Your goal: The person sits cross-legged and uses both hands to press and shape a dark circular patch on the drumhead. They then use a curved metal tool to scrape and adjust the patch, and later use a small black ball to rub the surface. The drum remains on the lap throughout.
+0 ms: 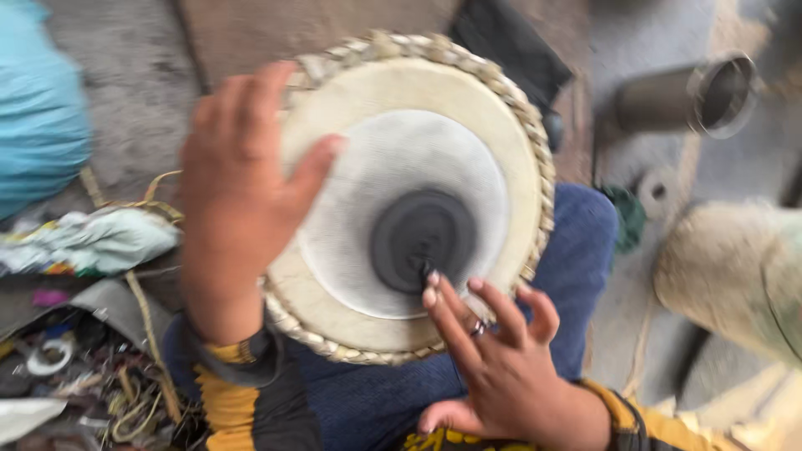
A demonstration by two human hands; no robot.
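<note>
Cream-skinned drum on lap, blurred left hand gripping its rim, right hand fingers spread, fingertips on black centre patch

Drum-maker's workshop — scraps, metal pipe, bare floor

Left hand motion-blurred; drum rim hidden beneath it.

Grey concrete floor, worn. Brown mat at top. Blue cloth bundle far left, scrap clutter lower left. Metal cylinder upper right, pale rounded shell right. Daylight, soft.
</note>
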